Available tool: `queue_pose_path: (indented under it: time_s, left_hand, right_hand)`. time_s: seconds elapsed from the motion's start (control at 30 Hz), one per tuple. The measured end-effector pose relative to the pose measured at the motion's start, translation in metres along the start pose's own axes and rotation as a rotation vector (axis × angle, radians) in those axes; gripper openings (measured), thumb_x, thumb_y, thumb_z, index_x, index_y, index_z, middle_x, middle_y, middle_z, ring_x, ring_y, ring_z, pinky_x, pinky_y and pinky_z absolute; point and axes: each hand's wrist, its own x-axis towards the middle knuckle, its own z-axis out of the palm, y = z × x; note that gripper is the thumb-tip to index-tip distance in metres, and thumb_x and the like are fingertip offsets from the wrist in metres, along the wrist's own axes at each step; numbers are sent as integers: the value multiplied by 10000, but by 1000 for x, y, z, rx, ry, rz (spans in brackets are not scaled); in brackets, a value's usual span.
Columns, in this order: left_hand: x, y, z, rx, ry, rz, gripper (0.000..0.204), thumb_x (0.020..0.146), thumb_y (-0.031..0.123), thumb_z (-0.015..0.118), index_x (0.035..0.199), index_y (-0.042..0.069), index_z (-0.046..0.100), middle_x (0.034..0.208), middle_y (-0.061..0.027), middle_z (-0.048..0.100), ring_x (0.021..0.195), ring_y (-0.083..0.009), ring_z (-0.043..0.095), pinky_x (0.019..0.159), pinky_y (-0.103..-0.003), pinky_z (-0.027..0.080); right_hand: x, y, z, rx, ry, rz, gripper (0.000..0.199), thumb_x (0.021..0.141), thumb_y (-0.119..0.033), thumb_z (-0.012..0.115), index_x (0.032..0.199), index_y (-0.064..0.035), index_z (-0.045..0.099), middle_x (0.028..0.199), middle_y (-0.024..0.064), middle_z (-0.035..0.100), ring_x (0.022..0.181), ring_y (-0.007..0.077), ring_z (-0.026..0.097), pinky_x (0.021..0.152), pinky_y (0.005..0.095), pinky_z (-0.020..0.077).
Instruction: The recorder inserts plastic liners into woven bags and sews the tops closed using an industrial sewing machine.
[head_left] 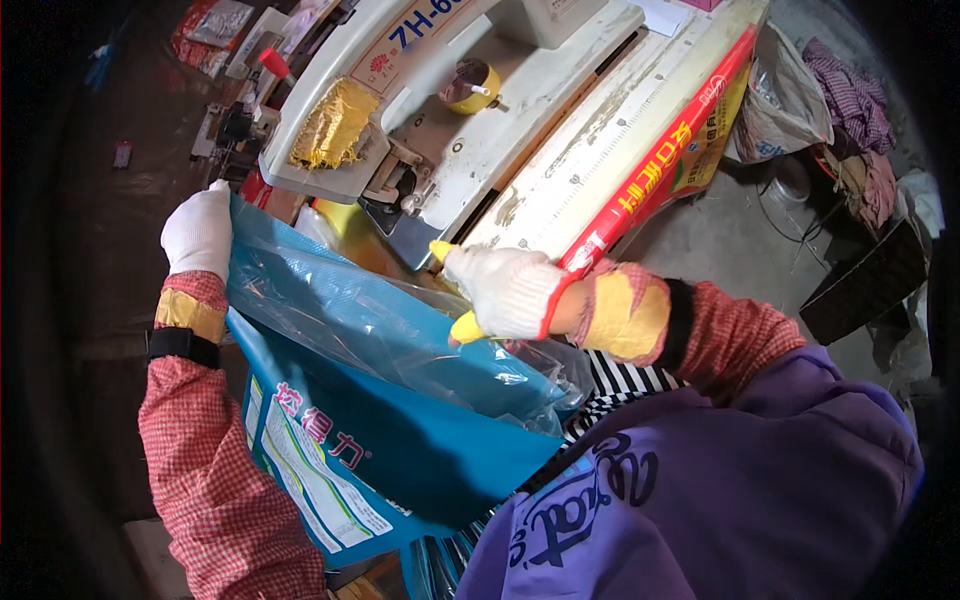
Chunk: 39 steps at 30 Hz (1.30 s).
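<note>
A: Both gloved hands grip the blue sack's mouth — the left hand [197, 232] pinches the top corner, the right hand [505, 290] is closed over the edge.

B: The blue sack [400, 440] hangs across the lap, below the sewing machine head [450, 110]. The clear liner [350, 320] (slippery) might slide — then the mouth could feed in crooked.

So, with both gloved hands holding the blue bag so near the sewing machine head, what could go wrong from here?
1. The right hand sits very near the sewing machine head; its glove might catch there.
2. The blue bag has a slippery clear liner; it might slide out of the left hand, which grips only the top corner.
3. The bag mouth looks uneven between the hands, so it might wrinkle or fold.
</note>
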Motion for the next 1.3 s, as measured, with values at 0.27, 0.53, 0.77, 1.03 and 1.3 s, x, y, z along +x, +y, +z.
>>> queue_pose_path:
  time_s: [0.27, 0.53, 0.77, 1.03, 1.3]
  left_hand:
    - [-1, -4, 20, 26, 72, 75, 176, 867, 130, 419, 969, 105, 561, 898, -131, 645, 866, -300, 634, 695, -413, 513]
    - [37, -46, 37, -620, -158, -281, 370, 893, 295, 389, 1034, 23, 596, 1072, -230, 582, 1058, -378, 518, 897, -404, 393]
    - [30, 71, 148, -598, 228, -168, 191, 830, 161, 473, 863, 59, 632, 831, -150, 644, 757, -325, 636, 662, -415, 514]
    - [-4, 150, 171, -671, 249, 210, 285, 781, 74, 513, 1060, 91, 567, 895, -124, 600, 850, -302, 579, 692, -389, 490]
    - [5, 149, 181, -876, 534, 358, 233, 698, 52, 567, 924, 107, 586, 851, -121, 598, 824, -309, 576, 698, -383, 468]
  right_hand:
    - [4, -11, 30, 586, -253, 258, 282, 886, -235, 461, 1025, -9, 555, 710, 95, 626, 560, 195, 603, 460, 332, 477]
    - [26, -26, 38, -153, -148, -154, 225, 805, -244, 550, 934, -65, 594, 840, 170, 633, 781, 317, 607, 724, 397, 471]
    - [-4, -52, 54, 116, 191, -261, 223, 854, -285, 502, 922, -80, 555, 735, 171, 587, 669, 359, 572, 592, 452, 434]
    - [-88, 70, -11, 322, 6, 322, 202, 837, -245, 612, 948, -78, 627, 750, 118, 629, 636, 229, 617, 557, 338, 480]
    - [-86, 45, -12, 363, 90, 466, 340, 793, -108, 627, 1130, -154, 604, 785, 83, 641, 704, 178, 638, 619, 280, 516]
